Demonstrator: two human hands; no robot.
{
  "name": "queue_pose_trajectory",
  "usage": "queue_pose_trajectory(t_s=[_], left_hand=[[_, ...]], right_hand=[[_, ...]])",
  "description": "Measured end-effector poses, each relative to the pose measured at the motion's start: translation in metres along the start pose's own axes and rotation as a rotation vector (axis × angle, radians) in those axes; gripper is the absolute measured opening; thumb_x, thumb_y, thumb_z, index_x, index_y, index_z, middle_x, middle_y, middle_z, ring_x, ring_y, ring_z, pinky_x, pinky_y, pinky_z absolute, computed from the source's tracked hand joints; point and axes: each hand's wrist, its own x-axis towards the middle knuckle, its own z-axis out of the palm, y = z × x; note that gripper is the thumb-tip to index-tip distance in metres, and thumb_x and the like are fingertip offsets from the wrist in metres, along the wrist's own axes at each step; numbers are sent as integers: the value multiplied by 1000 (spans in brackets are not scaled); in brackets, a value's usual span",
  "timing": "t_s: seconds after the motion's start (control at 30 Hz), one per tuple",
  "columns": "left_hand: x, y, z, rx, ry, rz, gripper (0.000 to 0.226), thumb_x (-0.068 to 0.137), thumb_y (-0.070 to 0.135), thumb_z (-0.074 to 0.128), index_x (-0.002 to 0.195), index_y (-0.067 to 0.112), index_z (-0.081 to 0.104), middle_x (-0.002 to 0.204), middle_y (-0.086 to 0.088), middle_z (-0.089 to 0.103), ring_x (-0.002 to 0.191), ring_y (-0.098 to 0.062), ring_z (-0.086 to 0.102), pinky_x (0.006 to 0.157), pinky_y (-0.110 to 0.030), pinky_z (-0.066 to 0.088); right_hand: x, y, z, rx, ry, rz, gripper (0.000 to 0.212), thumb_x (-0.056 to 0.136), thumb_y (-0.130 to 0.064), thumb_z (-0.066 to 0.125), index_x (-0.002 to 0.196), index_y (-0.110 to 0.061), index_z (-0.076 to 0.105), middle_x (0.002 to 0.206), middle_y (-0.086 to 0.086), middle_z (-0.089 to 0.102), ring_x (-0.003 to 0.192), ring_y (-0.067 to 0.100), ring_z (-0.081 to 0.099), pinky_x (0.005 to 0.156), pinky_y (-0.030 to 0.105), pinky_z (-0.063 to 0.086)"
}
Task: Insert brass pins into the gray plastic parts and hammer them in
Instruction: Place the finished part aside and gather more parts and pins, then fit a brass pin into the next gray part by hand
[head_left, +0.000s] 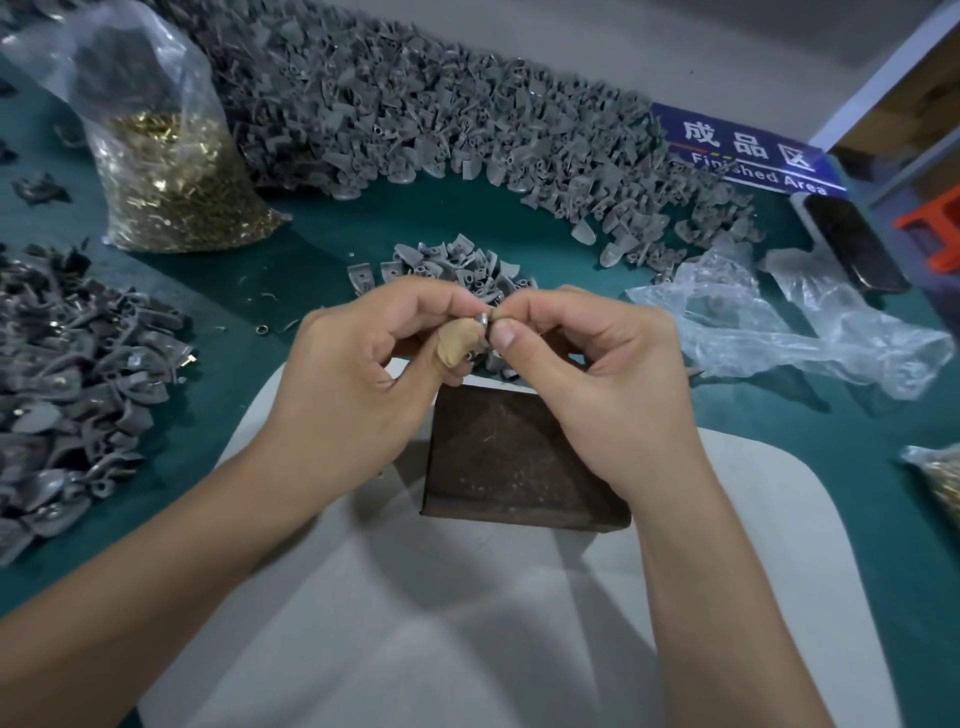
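My left hand (358, 374) and my right hand (602, 374) meet above the far edge of a dark metal block (514, 462). Between their fingertips sits a small gray plastic part (482, 318); my left thumb, wrapped in a tan bandage, and forefinger pinch it. My right thumb and forefinger pinch something small against the part; whether it is a brass pin I cannot tell. A little heap of gray parts (447, 265) lies just beyond the hands. A clear bag of brass pins (171, 192) stands at the back left.
A long bank of gray parts (467, 114) curves across the back, another pile (67, 405) lies at the left. Crumpled clear plastic (769, 322) lies to the right, beside a dark phone (852, 244) and a blue "Finished Area" sign (748, 150). A white pad (467, 623) lies under the block.
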Motion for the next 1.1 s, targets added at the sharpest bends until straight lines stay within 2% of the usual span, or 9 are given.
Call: queue_pose_trajectory(t_s=[0.23,0.43,0.53,0.67,0.73,0.83,0.93,1.03,1.1], left_hand=[[-1,1,5,-11,27,-48,12,97,17,67,106,25,67,91,16,74,78,-8,72,75,-18,54],[4,-2,3,-70,11,-165,8,97,19,68,105,22,67,93,12,76,86,-7,73,80,-30,59],[6,-2,2,-75,-38,-216,7,96,22,70,102,23,67,95,9,76,90,-8,73,85,-37,58],[5,3,1,-2,-164,-166,3,96,26,69,99,27,68,95,9,73,94,-8,68,80,-22,51],[4,4,2,55,-204,-136,3,95,27,70,97,28,70,91,8,70,88,-9,63,72,-11,43],[1,4,6,99,-258,-126,2,93,26,72,95,27,72,88,12,69,85,-3,60,72,-6,38],[-1,2,6,161,-289,-110,2,91,30,73,90,31,74,90,19,68,92,-2,59,77,-10,40],[2,1,1,244,-310,-68,2,88,34,74,86,34,73,87,16,67,93,-2,55,82,-20,43],[4,3,-3,354,-332,3,3,87,35,75,88,33,74,86,16,65,90,-2,50,80,-24,42]], right_hand=[[-1,0,0,-78,41,-3,17,91,-9,76,93,-26,78,81,-13,73,75,5,64,71,20,48],[-1,-2,-6,-221,42,10,20,95,-16,72,108,-29,79,86,-19,71,81,1,65,73,10,42],[-3,-1,-21,-222,150,149,24,100,-16,65,105,-36,76,84,-16,74,74,-3,63,68,9,43],[-28,7,-47,-550,404,404,13,99,-29,61,97,-31,74,89,-12,72,80,5,64,70,27,45],[-45,13,-55,-830,323,569,19,97,-42,61,106,-27,70,102,-4,69,95,22,65,73,35,46],[-61,19,-53,-930,185,751,34,96,-50,62,112,-20,62,113,8,63,107,34,60,77,39,44],[-66,21,-55,-877,179,718,23,102,-39,58,105,-16,62,106,12,65,97,35,60,73,38,45],[-70,10,-66,-787,204,551,28,103,-26,57,76,-18,52,85,9,53,72,26,49,55,30,28],[-73,-4,-72,-704,257,449,12,102,-28,59,92,-22,61,90,-1,54,78,26,57,62,32,37]])
